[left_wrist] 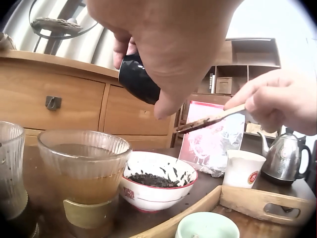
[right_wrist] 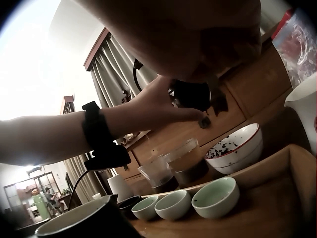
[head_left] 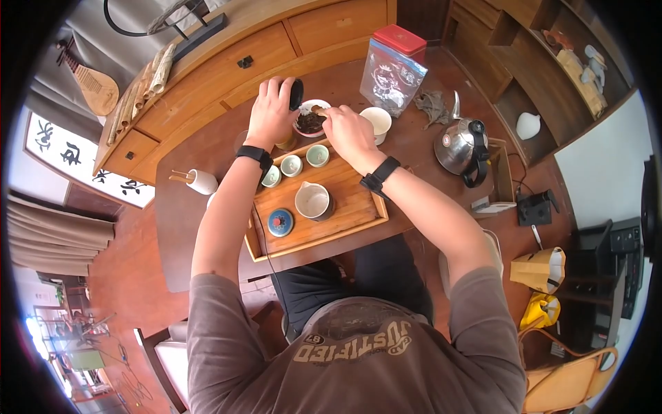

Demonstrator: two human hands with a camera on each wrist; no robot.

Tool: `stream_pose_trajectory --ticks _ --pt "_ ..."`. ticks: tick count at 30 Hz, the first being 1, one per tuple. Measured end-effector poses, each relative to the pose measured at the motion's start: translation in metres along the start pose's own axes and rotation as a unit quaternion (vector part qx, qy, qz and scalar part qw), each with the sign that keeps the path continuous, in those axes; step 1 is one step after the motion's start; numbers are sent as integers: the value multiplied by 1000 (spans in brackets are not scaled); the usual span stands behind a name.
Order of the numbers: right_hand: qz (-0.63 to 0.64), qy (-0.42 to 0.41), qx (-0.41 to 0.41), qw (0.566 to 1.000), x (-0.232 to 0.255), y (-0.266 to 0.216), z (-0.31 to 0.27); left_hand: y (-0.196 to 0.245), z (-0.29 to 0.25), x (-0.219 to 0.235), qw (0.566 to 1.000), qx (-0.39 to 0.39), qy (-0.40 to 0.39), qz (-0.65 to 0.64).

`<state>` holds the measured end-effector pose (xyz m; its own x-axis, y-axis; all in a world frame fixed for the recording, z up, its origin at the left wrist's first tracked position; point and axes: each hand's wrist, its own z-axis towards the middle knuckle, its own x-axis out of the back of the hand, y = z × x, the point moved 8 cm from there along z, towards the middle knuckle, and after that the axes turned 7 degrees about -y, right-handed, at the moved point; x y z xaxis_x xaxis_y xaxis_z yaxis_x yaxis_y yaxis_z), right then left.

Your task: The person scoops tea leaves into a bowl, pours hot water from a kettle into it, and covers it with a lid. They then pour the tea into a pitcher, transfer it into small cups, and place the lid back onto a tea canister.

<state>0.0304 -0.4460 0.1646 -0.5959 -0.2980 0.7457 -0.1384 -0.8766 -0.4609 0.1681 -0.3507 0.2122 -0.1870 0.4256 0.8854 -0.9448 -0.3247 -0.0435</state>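
Observation:
My left hand (head_left: 269,119) grips a small glossy black cup (left_wrist: 138,79), tipped on its side above a white bowl. Between the thumb and fingers of my right hand (head_left: 350,138) is a slim wooden tea scoop (left_wrist: 210,121). Dark wet bits cling to the scoop's tip, which is near the cup's mouth. The red-rimmed bowl (left_wrist: 154,197) holds dark wet tea leaves (left_wrist: 153,180), with more leaves stuck to its inner wall. Next to the bowl stands a ribbed glass (left_wrist: 84,173) of amber liquid. The cup's inside is hidden in the left wrist view.
A wooden tray (head_left: 352,219) carries small green cups (head_left: 318,156), a spouted pitcher (head_left: 314,201) and a blue lid (head_left: 281,222). To the right are a white pitcher (head_left: 376,123), a steel kettle (head_left: 460,147) and a plastic bag (head_left: 389,79). A white holder (head_left: 202,181) stands left.

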Motion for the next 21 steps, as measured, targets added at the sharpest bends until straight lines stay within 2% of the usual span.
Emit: stream_pose_trajectory --ticks 7,11,13,14,16,17,19,21 --pt "31 79 14 996 25 -16 2 1 0 1 1000 -8 -3 -13" --pt "19 46 37 998 12 -15 -1 5 1 7 1000 0 -2 -20" --pt "-2 5 -3 1000 -2 -4 -2 2 1 7 1000 11 7 -18" --pt "-2 5 -2 1000 -2 -3 -2 0 0 8 1000 22 15 -16" --pt "-9 -14 -52 999 -6 8 -2 -3 -1 8 999 21 19 -21" --pt "-9 -14 -53 998 -6 10 -1 -3 -1 9 999 20 21 -27" --pt "41 49 -13 998 4 7 3 -2 -1 7 999 11 12 -34" --pt "53 51 -15 997 4 7 8 -1 -1 6 999 3 3 -42"
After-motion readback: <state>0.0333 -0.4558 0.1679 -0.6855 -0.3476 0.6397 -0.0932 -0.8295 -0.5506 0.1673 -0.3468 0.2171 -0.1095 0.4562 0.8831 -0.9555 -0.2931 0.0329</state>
